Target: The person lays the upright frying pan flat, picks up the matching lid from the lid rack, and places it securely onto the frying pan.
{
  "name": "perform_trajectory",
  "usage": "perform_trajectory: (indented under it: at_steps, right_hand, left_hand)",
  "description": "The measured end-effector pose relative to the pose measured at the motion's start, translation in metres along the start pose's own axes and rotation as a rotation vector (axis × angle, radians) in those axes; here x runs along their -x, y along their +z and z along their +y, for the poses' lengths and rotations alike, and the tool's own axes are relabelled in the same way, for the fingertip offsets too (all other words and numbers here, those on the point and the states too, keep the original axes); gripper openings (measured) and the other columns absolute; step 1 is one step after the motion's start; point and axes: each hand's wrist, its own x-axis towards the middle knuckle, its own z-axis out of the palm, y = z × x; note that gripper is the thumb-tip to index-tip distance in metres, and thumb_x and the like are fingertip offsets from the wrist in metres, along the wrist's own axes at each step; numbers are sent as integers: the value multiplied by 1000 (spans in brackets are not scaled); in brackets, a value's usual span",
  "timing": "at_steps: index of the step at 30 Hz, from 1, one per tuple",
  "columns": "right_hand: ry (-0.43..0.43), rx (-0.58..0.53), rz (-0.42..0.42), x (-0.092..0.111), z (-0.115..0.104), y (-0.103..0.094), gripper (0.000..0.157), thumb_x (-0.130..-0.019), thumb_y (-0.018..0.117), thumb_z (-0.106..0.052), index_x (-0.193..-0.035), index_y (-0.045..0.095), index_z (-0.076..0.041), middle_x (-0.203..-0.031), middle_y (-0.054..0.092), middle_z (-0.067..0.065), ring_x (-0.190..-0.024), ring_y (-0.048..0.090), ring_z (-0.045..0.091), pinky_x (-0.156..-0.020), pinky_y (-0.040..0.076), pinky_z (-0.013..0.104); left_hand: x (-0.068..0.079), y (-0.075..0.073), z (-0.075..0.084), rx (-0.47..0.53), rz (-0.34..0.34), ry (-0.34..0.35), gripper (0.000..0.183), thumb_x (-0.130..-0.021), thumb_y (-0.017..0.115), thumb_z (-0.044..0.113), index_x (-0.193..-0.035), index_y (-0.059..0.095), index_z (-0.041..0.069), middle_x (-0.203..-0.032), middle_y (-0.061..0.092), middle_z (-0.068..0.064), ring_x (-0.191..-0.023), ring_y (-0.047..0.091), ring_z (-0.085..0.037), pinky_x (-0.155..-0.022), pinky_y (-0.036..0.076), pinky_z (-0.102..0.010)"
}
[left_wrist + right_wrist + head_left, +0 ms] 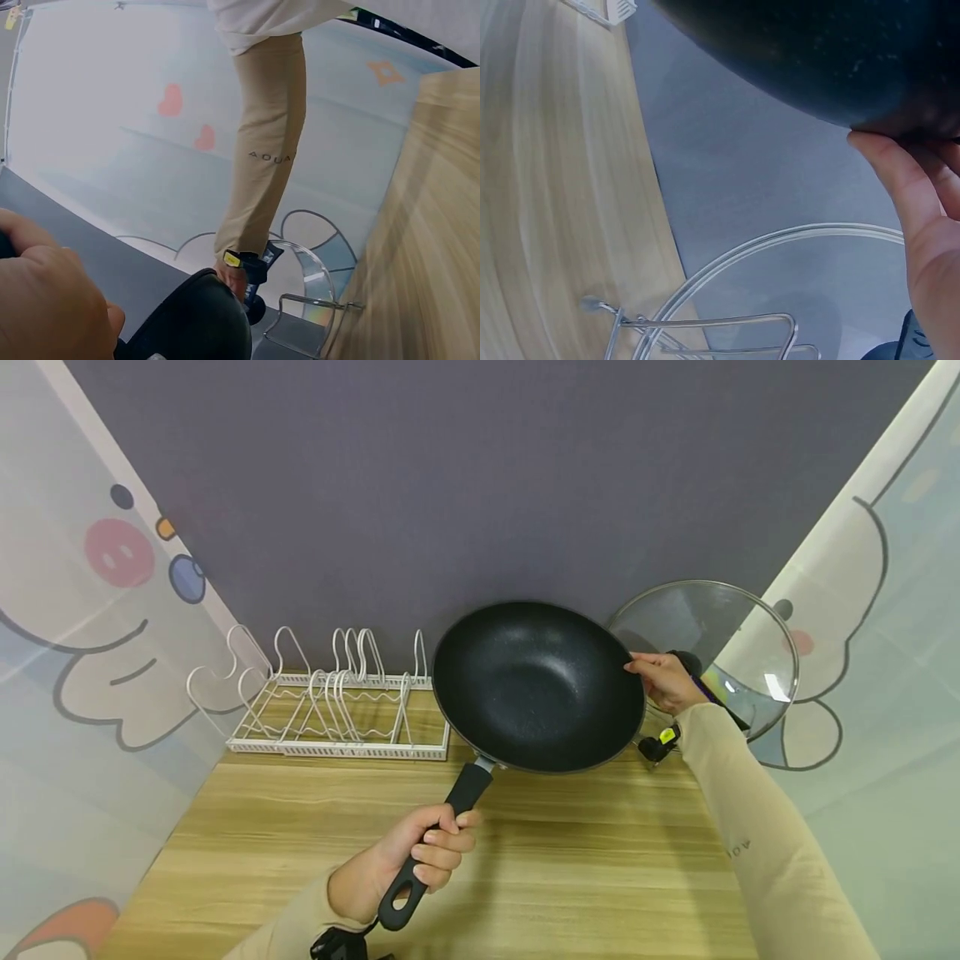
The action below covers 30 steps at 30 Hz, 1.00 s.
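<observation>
A black wok (536, 693) is held up over the table, its dark inside facing the head camera. My left hand (420, 852) grips its long black handle (468, 787), with the fingers curled round it. At the wok's right rim my right hand (663, 681) pinches the edge, thumb on the near side. In the right wrist view the right thumb (892, 161) presses against the wok's rim. The left wrist view shows part of the left hand (52, 300) close up and the wok (199, 322) seen from the side.
A white wire rack (337, 747) with several upright loops stands at the back left. Behind the right hand, a glass lid (750, 635) with a metal rim stands upright in a metal wire stand (727, 322). A grey panel (487, 485) rises behind the wooden table (600, 877).
</observation>
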Motion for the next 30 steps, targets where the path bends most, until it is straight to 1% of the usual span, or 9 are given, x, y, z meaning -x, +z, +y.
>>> perform_trajectory:
  at_steps: [3, 6, 10, 12, 16, 19, 24, 26, 30]
  right_hand:
    - [-13, 52, 13, 3, 3, 0, 35, -91, 51, 6, -87, 74, -20, -73, 66, -5, -33, 34, 1, -32, 28, 14]
    - [-30, 37, 25, 6, 5, 1, 37, -90, 50, 8, -85, 75, -17, -72, 67, -5, -39, 44, 0, -38, 37, 12]
    - [-28, 18, 24, 11, 8, 1, 37, -90, 49, 10, -85, 76, -16, -85, 70, -2, -48, 54, 1, -46, 45, 12]
    - [-17, 49, 32, 15, 9, 1, 37, -90, 51, 7, -85, 75, -20, -83, 68, -4, -41, 46, -1, -39, 39, 11]
    - [-13, 76, 70, 20, 13, -1, 38, -89, 53, 6, -84, 74, -24, -84, 63, -7, -37, 37, -1, -34, 30, 12]
    - [-18, 55, 92, 22, 17, -2, 38, -88, 53, 7, -81, 75, -22, -89, 61, -8, -40, 40, 0, -37, 33, 12]
    - [-7, 71, 87, 27, 23, -5, 37, -89, 53, 5, -83, 75, -25, -86, 61, -10, -39, 39, -1, -35, 31, 13]
    - [-3, 77, 83, 29, 25, -7, 37, -90, 53, 4, -85, 74, -27, -91, 59, -8, -39, 38, -1, -36, 30, 12]
    - [-4, 71, 88, 33, 28, -7, 37, -89, 53, 4, -85, 74, -27, -113, 50, -2, -43, 39, -2, -38, 32, 12]
  left_hand:
    - [2, -1, -2, -6, 14, -7, 8, -87, 41, 9, -89, 42, 17, -58, 21, 10, -43, 27, 3, -42, 27, -9]
    - [3, -2, -3, -12, 36, -12, 9, -86, 39, 9, -89, 42, 17, -59, 21, 10, -43, 28, 3, -42, 26, -8]
    - [5, -4, -5, -34, 82, -25, 10, -86, 37, 9, -88, 43, 17, -59, 21, 10, -43, 28, 3, -42, 27, -8]
    - [7, -4, -5, -49, 105, -35, 10, -85, 36, 9, -87, 43, 17, -58, 21, 10, -43, 28, 3, -42, 27, -8]
    - [8, -5, -6, -75, 136, -58, 12, -85, 33, 8, -87, 42, 17, -58, 22, 10, -43, 30, 4, -42, 25, -8]
    - [9, -6, -7, -96, 148, -78, 15, -84, 30, 8, -86, 41, 17, -58, 22, 10, -43, 30, 4, -42, 24, -8]
    - [10, -7, -8, -132, 169, -99, 16, -83, 27, 8, -85, 40, 18, -58, 22, 10, -43, 31, 5, -42, 25, -8]
    - [11, -8, -9, -148, 181, -105, 17, -84, 26, 8, -85, 39, 18, -58, 23, 11, -44, 31, 6, -43, 26, -8]
    - [12, -8, -10, -174, 207, -114, 17, -83, 26, 8, -85, 39, 19, -58, 24, 11, -44, 32, 6, -43, 27, -7]
